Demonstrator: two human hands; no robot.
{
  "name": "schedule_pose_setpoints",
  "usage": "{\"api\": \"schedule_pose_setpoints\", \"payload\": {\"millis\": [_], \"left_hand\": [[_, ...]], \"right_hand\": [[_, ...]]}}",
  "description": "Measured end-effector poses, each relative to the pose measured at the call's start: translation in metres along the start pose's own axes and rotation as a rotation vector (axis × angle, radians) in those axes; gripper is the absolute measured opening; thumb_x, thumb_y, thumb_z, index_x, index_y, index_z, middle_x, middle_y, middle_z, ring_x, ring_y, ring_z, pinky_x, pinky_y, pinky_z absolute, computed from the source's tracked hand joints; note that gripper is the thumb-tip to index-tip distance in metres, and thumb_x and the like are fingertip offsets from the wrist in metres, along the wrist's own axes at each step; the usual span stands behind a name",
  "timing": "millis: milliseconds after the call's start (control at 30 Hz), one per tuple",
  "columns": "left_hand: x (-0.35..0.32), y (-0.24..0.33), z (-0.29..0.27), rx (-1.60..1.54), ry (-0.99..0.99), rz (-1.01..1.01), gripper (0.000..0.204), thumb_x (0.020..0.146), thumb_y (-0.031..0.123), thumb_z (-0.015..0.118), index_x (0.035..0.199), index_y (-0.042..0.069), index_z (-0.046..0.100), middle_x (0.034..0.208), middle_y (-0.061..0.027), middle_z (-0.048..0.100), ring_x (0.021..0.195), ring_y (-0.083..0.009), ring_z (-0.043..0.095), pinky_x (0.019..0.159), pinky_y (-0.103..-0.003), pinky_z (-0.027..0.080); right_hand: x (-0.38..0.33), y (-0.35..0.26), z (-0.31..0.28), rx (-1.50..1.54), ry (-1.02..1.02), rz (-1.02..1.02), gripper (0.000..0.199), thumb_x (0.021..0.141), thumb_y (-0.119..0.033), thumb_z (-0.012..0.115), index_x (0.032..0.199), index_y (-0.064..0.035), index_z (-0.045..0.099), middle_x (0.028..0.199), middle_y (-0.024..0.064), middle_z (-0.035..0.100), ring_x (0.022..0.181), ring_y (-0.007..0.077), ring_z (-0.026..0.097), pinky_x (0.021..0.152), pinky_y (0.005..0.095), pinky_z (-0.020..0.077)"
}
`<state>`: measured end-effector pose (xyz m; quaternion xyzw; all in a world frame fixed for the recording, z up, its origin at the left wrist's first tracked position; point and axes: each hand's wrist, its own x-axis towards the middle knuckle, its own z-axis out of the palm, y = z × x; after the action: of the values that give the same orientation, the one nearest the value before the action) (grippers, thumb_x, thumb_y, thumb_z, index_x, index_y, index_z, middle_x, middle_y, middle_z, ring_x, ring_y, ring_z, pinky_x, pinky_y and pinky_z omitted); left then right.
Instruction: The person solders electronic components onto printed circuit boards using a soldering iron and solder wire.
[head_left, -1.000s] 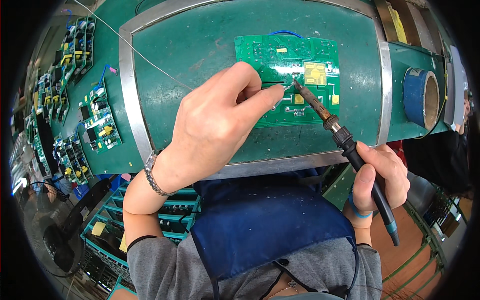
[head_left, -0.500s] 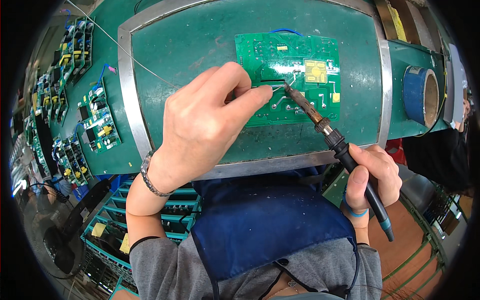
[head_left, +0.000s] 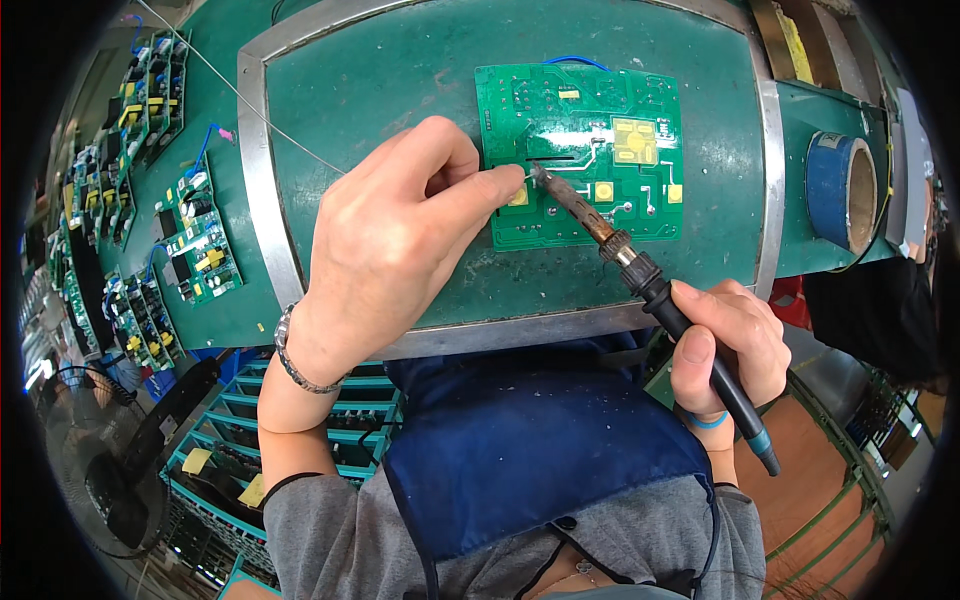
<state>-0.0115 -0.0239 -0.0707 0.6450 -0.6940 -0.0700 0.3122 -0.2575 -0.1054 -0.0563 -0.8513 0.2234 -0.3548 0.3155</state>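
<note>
Far left: rows of populated circuit boards lie on the green bench, outside the metal frame. Below them, teal racks hold more boards. Left hand is over the mat inside the frame, fingers pinched shut on a thin solder wire that runs up-left off the bench; the wire end meets the iron tip at the board's left part. Green circuit board lies flat, solder side up, top centre of the mat. Soldering iron slants up-left, tip touching the board beside a yellow pad. Right hand wraps closed round the iron's black handle, off the bench edge. Far right: roll of blue tape standing on edge.
</note>
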Motion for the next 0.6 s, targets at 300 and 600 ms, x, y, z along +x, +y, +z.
{"api": "schedule_pose_setpoints", "payload": {"millis": [300, 600], "left_hand": [[-0.009, 0.020, -0.031, 0.182, -0.058, -0.055, 0.018, 0.068, 0.004, 0.078, 0.085, 0.006, 0.071, 0.070, -0.0040, 0.052, 0.059, -0.0161, 0.055, 0.051, -0.029, 0.042], [-0.015, 0.049, -0.008, -0.233, -0.065, -0.270, 0.023, 0.073, -0.003, 0.076, 0.092, 0.009, 0.073, 0.075, -0.0024, 0.055, 0.057, -0.0098, 0.051, 0.049, -0.025, 0.040]], "right_hand": [[-0.001, 0.003, -0.004, 0.058, -0.006, -0.020, 0.017, 0.079, -0.007, 0.067, 0.091, 0.0049, 0.068, 0.060, 0.0083, 0.063, 0.048, 0.0181, 0.061, 0.045, 0.0273, 0.0479], [-0.024, 0.005, -0.028, 0.015, 0.122, 0.050, 0.022, 0.089, -0.017, 0.061, 0.091, 0.0046, 0.064, 0.062, 0.0098, 0.063, 0.043, 0.0161, 0.053, 0.043, 0.0266, 0.0406]]}}
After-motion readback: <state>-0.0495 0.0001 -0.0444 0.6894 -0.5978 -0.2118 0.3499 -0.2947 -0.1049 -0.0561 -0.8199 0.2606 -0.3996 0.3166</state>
